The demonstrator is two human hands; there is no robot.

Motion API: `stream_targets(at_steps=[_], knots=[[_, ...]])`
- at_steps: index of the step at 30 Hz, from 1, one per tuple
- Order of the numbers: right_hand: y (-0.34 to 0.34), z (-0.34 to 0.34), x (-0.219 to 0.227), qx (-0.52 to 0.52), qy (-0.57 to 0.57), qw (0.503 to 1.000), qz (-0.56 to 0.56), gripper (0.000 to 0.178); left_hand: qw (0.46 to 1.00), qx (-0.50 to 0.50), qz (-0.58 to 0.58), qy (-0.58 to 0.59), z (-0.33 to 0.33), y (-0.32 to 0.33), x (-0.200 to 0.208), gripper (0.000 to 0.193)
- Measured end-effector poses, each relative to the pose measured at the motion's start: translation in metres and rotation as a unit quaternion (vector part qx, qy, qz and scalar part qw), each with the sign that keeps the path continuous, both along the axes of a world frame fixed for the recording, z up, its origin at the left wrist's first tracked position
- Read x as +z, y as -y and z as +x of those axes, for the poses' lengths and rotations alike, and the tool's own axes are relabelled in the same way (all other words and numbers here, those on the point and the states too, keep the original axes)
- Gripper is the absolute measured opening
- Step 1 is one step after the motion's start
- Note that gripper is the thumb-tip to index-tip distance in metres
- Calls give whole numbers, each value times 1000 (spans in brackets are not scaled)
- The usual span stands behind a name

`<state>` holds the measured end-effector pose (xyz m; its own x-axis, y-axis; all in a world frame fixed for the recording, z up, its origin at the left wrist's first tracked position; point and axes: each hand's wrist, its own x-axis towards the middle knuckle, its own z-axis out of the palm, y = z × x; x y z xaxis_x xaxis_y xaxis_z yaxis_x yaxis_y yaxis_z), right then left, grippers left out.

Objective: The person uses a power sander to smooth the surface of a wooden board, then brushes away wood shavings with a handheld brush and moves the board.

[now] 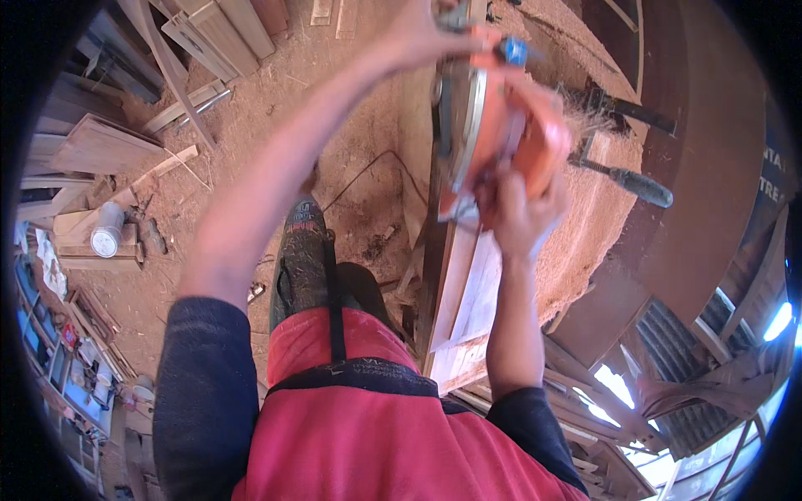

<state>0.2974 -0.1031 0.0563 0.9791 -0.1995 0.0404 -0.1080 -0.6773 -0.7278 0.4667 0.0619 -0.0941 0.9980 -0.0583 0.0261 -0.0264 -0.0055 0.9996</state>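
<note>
Red apron nearest; right hand grip holding orange circular saw; left hand grip on front handle.

Saw on plank (tin far left)

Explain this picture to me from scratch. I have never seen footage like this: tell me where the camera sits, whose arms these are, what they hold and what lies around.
The camera sits on a person's head and looks down, so the round, bent edges come from its wide lens. The two forearms rising from the lower edge are that person's own. The right hand grips the rear handle of an orange power saw, a handheld circular type. The left hand reaches to the saw's far end near the top edge. The saw rests on pale wooden boards on a bench. Below is a sawdust-covered floor, with stacked planks and a white can at left. The person wears a red garment.
</note>
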Motion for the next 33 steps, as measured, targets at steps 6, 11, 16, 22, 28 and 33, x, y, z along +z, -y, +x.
stream_targets(at_steps=[6, 11, 16, 22, 28, 33], knots=[[-12, -5, 12, -25, 11, 997, 68, 23, 999, 18, 24, -17, -16, -22, 58, 67], [35, -214, 21, -33, -50, 995, -82, 26, 999, 2, 52, 5, -218, 30, 30, 78], [44, -412, 44, -124, -131, 983, -18, 26, 989, -64, 74, -112, -425, 46, 68, 76], [59, -453, 31, -117, -133, 984, -27, 19, 985, -72, 70, -141, -451, 49, 72, 77], [40, -346, 26, -115, -100, 988, 34, 14, 992, -47, 70, -97, -355, 37, 63, 77], [34, -253, 15, -92, -89, 990, 57, 17, 993, -28, 47, -102, -263, 26, 58, 75]])
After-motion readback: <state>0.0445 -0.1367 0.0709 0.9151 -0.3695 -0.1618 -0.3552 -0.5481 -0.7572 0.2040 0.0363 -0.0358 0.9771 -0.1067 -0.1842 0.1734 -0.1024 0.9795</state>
